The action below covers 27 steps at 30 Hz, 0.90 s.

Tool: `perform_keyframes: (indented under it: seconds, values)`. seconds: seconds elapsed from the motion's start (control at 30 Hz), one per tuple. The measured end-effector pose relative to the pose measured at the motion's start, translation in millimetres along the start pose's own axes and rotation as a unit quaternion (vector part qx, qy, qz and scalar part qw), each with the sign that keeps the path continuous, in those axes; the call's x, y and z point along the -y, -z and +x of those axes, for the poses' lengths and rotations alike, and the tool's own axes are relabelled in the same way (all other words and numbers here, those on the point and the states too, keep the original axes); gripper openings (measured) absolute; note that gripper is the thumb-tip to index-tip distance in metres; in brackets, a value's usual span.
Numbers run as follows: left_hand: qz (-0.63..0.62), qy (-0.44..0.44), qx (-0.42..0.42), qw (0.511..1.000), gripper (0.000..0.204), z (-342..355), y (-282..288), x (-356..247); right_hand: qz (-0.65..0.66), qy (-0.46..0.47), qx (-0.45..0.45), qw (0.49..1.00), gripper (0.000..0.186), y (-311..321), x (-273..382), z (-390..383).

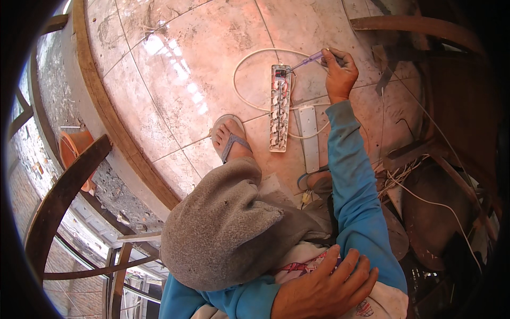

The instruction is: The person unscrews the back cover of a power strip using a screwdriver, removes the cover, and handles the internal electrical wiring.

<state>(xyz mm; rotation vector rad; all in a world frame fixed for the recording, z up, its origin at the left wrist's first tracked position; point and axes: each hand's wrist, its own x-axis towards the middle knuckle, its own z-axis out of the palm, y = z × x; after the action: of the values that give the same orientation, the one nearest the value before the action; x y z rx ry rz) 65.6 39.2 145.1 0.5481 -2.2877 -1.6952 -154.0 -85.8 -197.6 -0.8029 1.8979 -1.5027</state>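
Head view | pinching purple screwdriver [308,60] in nearer right hand [341,72] | poising tip by far right corner of opened power strip [279,109] | lying left of those fingers on floor [212,48], long axis toward body | resting left hand [326,284] loosely spread, empty

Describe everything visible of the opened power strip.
The power strip is a long, pale housing, seemingly plastic, lying open side up on the tiled floor, pointing away from the person. Metal-looking contacts run along its length; a dark part and red wiring sit at the far end. A white cable loops around that end. A screwdriver in the right hand reaches there; contact is unclear.
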Motion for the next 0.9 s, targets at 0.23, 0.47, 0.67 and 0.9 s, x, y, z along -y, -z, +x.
perform_keyframes:
  seconds: [0.23, 0.47, 0.67, 0.9]
  values:
    - [0.036, -0.002, -0.052, 0.998, 0.035, -1, 3, -2, 0.022, -0.002, 0.006, 1.000, 0.015, 2, 10, 0]
    - [0.037, -0.003, -0.048, 0.998, 0.036, -2, 2, -3, 0.004, -0.010, 0.017, 1.000, 0.014, 4, 13, -3]
    - [0.027, -0.002, -0.056, 0.998, 0.036, -2, 1, -2, 0.004, 0.011, 0.017, 1.000, 0.015, 3, 7, -4]
    - [0.026, 0.000, -0.060, 0.998, 0.037, -3, 0, -2, -0.006, 0.015, 0.012, 1.000, 0.015, 3, 5, -4]
